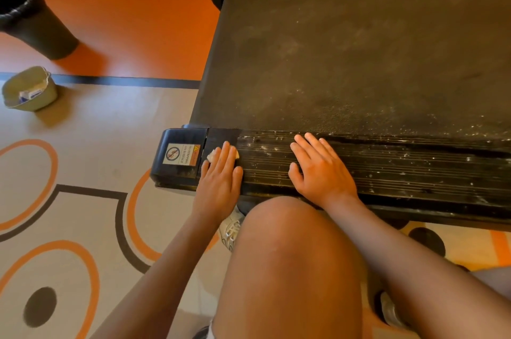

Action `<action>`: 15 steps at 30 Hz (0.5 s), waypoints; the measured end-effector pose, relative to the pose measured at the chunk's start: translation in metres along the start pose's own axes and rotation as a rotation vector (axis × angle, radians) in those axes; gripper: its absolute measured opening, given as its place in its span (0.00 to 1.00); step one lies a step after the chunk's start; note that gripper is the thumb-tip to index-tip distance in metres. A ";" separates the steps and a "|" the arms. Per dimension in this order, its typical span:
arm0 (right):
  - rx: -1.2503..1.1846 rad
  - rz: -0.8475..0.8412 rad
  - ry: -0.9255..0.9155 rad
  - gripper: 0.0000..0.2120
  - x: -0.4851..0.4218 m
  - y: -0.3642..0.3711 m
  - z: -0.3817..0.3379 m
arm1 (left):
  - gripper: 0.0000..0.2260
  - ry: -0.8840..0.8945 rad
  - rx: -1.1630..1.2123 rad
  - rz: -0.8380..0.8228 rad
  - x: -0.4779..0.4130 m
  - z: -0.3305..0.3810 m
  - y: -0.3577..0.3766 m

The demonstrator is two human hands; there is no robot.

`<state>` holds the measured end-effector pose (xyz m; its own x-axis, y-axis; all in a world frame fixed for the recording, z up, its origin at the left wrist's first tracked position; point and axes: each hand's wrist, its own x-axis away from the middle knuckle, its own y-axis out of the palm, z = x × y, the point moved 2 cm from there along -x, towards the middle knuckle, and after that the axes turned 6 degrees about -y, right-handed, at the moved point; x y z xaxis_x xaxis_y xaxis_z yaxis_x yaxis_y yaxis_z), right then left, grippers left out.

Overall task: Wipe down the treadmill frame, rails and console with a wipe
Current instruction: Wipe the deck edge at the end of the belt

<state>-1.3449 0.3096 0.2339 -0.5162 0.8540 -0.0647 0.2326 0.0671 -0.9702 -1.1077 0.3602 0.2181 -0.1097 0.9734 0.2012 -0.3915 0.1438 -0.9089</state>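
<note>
Wipe (212, 155) mostly hidden under left hand (220, 177); treadmill (359, 48) cut off at right edge.

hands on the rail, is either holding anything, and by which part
The left hand presses a white wipe onto the side rail, straight fingers covering its middle. The right hand rests flat on the rail, holding nothing.

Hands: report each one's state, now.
Left hand: open, fingers flat, pressing the wipe on the side rail.
Right hand: open, flat on the side rail, holding nothing.
</note>
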 end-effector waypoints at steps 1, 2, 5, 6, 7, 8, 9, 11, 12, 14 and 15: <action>0.000 -0.004 0.005 0.27 0.000 -0.001 0.000 | 0.26 0.002 0.004 -0.004 -0.013 0.004 -0.003; 0.001 -0.005 0.011 0.27 0.000 -0.001 -0.001 | 0.25 0.002 0.012 -0.010 -0.026 0.008 -0.005; -0.014 -0.006 0.019 0.28 0.000 -0.004 -0.002 | 0.26 -0.003 0.016 -0.033 -0.055 0.018 -0.008; -0.019 -0.008 0.021 0.29 0.000 -0.005 -0.002 | 0.26 -0.005 0.008 -0.038 -0.059 0.019 -0.008; -0.021 -0.008 0.021 0.29 0.000 -0.005 -0.003 | 0.26 -0.004 0.003 -0.040 -0.061 0.020 -0.008; -0.023 -0.009 0.019 0.29 0.000 -0.006 -0.003 | 0.26 -0.002 0.005 -0.042 -0.060 0.020 -0.008; -0.026 -0.010 0.018 0.29 0.000 -0.006 -0.003 | 0.26 0.001 0.012 -0.043 -0.057 0.019 -0.009; -0.031 -0.010 0.018 0.29 0.000 -0.007 -0.003 | 0.25 0.006 0.020 -0.035 -0.044 0.017 -0.007; -0.030 -0.011 0.018 0.29 0.001 -0.007 -0.003 | 0.25 0.008 0.018 -0.029 -0.034 0.015 -0.004; -0.025 -0.015 0.017 0.28 0.001 -0.006 -0.002 | 0.26 0.013 0.018 -0.022 -0.013 0.009 0.002; -0.021 -0.015 0.015 0.28 0.001 -0.006 -0.002 | 0.27 0.016 0.029 -0.023 -0.002 0.006 0.004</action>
<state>-1.3452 0.3110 0.2400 -0.5072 0.8605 -0.0468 0.2422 0.0903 -0.9660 -1.1149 0.3574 0.2159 -0.0854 0.9727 0.2159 -0.4202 0.1613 -0.8930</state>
